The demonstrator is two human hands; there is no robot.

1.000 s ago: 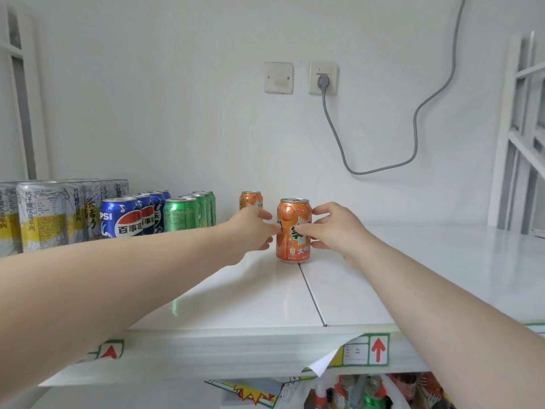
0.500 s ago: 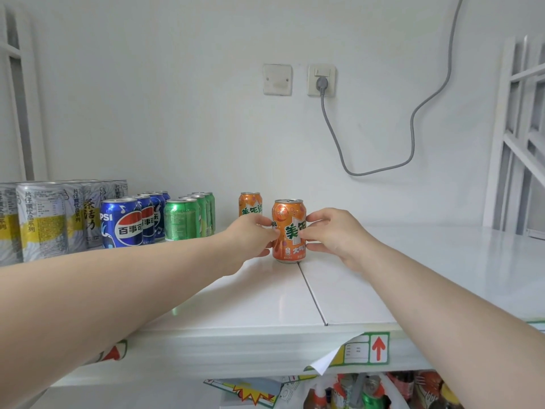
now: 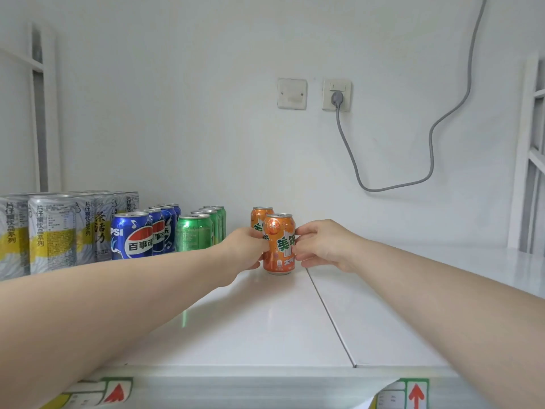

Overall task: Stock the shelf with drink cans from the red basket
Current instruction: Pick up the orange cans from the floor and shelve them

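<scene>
An orange drink can [image 3: 279,245] stands upright on the white shelf [image 3: 265,326], just in front of a second orange can [image 3: 257,220]. My left hand [image 3: 246,249] holds the front can from its left side, fingers curled round it. From the right, my right hand [image 3: 320,245] pinches the same can with its fingertips. The red basket is out of view.
Rows of green cans [image 3: 196,236], blue Pepsi cans [image 3: 132,239] and tall silver-yellow cans [image 3: 53,231] fill the shelf's left part. A grey cable [image 3: 432,149] hangs from a wall socket [image 3: 336,94]. White frame rails [image 3: 530,154] stand at the right.
Both hands slid the orange can leftwards and back, and turned it, so its label now faces front and it lines up before the rear orange can. The camera tilted up.
</scene>
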